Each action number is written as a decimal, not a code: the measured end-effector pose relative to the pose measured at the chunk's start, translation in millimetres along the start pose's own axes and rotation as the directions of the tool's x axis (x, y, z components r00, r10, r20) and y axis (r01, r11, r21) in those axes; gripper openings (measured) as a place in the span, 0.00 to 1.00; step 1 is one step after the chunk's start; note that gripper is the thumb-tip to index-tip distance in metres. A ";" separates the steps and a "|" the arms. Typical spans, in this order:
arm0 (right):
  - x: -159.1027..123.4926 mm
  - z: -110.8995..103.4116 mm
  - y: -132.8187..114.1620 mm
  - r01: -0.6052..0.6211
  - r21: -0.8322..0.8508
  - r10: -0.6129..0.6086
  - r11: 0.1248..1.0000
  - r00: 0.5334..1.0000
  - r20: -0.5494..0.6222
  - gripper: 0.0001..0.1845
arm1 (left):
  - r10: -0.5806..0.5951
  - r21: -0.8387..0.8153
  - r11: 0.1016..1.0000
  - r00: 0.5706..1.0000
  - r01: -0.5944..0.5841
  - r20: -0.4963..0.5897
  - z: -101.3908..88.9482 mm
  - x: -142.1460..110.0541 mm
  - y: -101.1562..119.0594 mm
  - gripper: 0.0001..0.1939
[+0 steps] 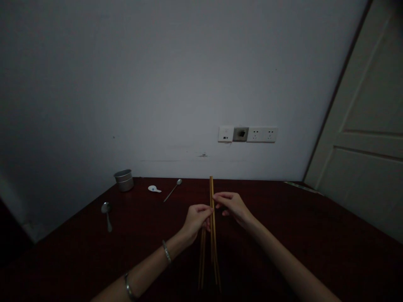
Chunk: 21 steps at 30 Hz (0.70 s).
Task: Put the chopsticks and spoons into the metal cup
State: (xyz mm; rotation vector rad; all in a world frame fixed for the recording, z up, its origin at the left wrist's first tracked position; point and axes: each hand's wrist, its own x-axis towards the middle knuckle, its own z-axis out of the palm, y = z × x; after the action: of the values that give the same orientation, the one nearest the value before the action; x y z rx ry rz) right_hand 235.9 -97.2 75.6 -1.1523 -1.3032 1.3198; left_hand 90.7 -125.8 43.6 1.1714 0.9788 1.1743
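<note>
Several long wooden chopsticks (215,241) stand out in front of me, pointing from the near edge of the view toward the wall. My left hand (199,218) pinches them partway up, with thumb and fingers closed. Higher up on the right, my right hand (231,204) has its thumb and index finger closed on one side of the chopsticks' upper part. Another pair of chopsticks (202,260) slants down below my left hand, its upper ends hidden behind the fingers. Two bracelets circle my left arm.
On the dark red table (151,226), a metal cup (124,181) stands at the back left. Nearby lie a white soup spoon (153,188), a long-handled spoon (172,189) and a metal spoon (107,214). Wall sockets (247,134) sit above the table, and a door (362,138) is at right.
</note>
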 end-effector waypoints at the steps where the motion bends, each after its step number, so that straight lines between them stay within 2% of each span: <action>1: 0.0 0.2 -0.4 -0.009 -0.005 0.009 1.000 1.000 -0.007 0.16 | 0.003 0.007 1.000 1.000 -0.003 0.006 1.4 -1.1 -1.7 0.14; 6: -0.4 2.1 0.5 -0.019 -0.023 0.019 1.000 0.999 -0.035 0.12 | 0.009 0.045 0.999 1.000 -0.008 -0.021 7.9 -4.9 -7.1 0.14; 11: -1.5 4.2 -0.4 -0.030 -0.023 0.028 0.999 0.998 -0.062 0.10 | 0.011 0.088 0.996 1.000 -0.008 -0.026 12.2 -8.5 -0.6 0.13; 16: -3.5 5.9 -0.2 -0.055 0.013 0.056 0.998 0.995 -0.085 0.10 | -0.001 0.087 0.996 1.000 0.003 -0.019 13.6 -13.4 8.2 0.11; 21: -5.1 6.7 1.5 -0.073 0.085 0.081 0.994 0.993 -0.088 0.09 | -0.024 0.098 0.995 1.000 0.025 -0.008 13.1 -12.2 5.0 0.11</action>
State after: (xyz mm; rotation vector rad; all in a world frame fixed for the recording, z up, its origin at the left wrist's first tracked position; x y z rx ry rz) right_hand 230.0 -103.3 74.1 -1.2023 -1.1389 1.3477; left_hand 100.8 -139.9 50.3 1.2303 1.0637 1.1215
